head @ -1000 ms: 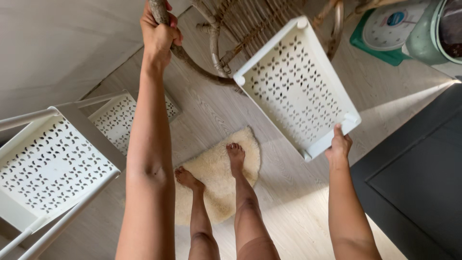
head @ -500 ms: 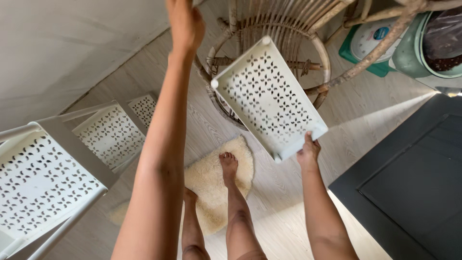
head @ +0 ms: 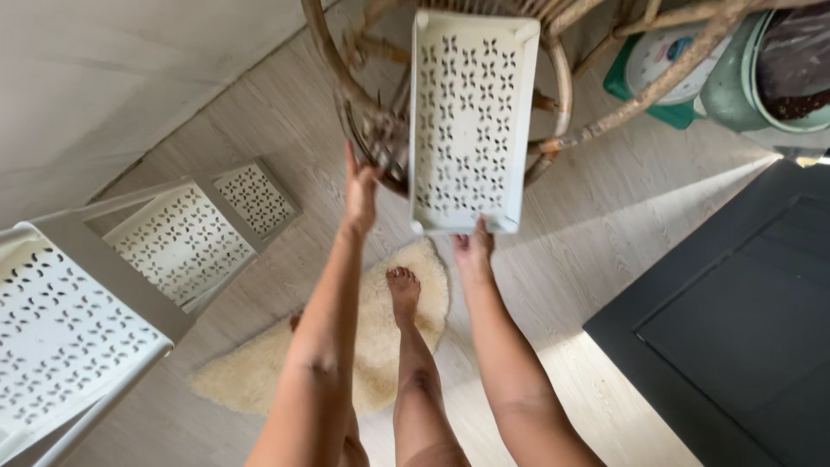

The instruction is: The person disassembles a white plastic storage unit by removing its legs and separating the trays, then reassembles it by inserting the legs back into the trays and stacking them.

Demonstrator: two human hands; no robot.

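Two hands are raised in front of the person, and only one has a hold. The right hand (head: 474,246) is closed on the near bottom edge of a white perforated tray (head: 471,121), fingers pinched over the rim, and holds it up on end so its patterned base faces the camera. The left hand (head: 360,192) is spread, fingers apart, just beside the tray's left edge and reaching toward the rattan chair (head: 553,78) behind it; it grips nothing that shows, and whether its fingertips touch the cane is hard to tell.

As a judgement, the tray is mid-handling: lifted clear of the floor, carried by one hand alone, not set into anything. To the left, a white shelf frame (head: 130,251) already carries similar perforated trays at several levels, so part of that unit looks filled while this tray is out of it.

Below the arms, the person's bare legs stand on a cream fleece rug (head: 259,372) on the pale wood floor (head: 605,233). A dark mat (head: 735,337) lies at the right.

The tray's top edge is near the frame's upper limit, and the chair is cut off there. The tray hides much of the chair's seat. Green items at the top right are only partly in view.
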